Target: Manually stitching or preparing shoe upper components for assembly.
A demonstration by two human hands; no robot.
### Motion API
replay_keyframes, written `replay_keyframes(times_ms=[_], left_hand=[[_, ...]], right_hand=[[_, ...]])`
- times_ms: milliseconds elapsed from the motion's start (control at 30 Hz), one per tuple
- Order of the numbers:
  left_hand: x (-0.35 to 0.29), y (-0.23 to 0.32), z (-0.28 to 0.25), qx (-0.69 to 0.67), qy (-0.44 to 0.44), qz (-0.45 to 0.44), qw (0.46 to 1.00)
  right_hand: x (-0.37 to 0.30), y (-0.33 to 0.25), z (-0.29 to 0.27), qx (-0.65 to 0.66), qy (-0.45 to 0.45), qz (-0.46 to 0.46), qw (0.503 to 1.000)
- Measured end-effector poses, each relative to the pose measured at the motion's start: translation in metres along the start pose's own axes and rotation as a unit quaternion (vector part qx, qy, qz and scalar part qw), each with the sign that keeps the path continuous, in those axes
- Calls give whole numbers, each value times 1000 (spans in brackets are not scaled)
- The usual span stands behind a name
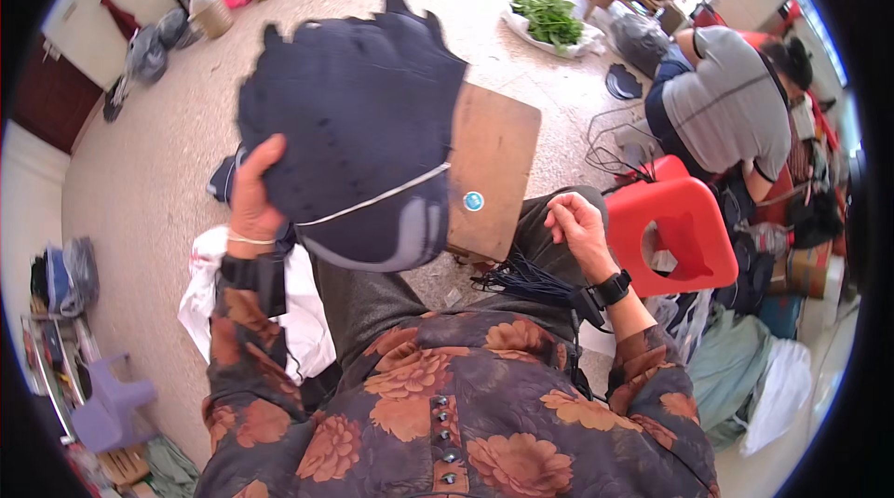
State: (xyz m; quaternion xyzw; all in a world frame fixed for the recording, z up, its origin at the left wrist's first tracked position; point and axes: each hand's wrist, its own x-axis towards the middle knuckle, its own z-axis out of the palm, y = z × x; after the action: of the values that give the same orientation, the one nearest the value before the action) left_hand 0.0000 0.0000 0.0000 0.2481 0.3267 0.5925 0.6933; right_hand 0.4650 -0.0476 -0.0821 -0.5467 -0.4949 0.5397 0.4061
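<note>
Navy shoe upper [358, 126] sits gripped in our left hand [253, 195], thumb up its side; our right hand [577, 228] curls closed, pinching dark thread [531, 279].

The dark navy fabric [358, 116] covers the left hand's [251, 195] fingertips, only thumb and wrist showing. It also hides the left part of the wooden board [494, 172]. The thread gripped in the right hand [577, 223] is too thin to trace. Another person [726, 107] at right bends away, hands unseen.
</note>
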Motion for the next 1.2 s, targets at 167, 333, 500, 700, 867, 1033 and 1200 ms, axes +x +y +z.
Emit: replay_keyframes(times_ms=[167, 333, 500, 700, 867, 1033, 1200], left_hand=[[62, -97, 60, 51, -19, -138, 989], [92, -180, 22, 306, 106, -49, 945], [89, -182, 33, 310, 90, -58, 945], [97, -181, 30, 413, 76, -5, 908], [89, -179, 37, 653, 87, 149, 737], [60, -162, 86, 756, -103, 303, 571], [36, -170, 96, 719, -210, 234, 620]], right_hand=[[-18, 5, -39, 23, 42, -13, 999], [-28, 26, -43, 56, 19, 8, 998], [-19, 27, -39, 71, -2, 9, 997], [5, 20, -27, 33, -76, -9, 997], [13, 27, -30, 6, -67, -23, 997], [5, 32, -27, -52, -71, -18, 996], [1, 39, -21, -54, -110, -1, 992]])
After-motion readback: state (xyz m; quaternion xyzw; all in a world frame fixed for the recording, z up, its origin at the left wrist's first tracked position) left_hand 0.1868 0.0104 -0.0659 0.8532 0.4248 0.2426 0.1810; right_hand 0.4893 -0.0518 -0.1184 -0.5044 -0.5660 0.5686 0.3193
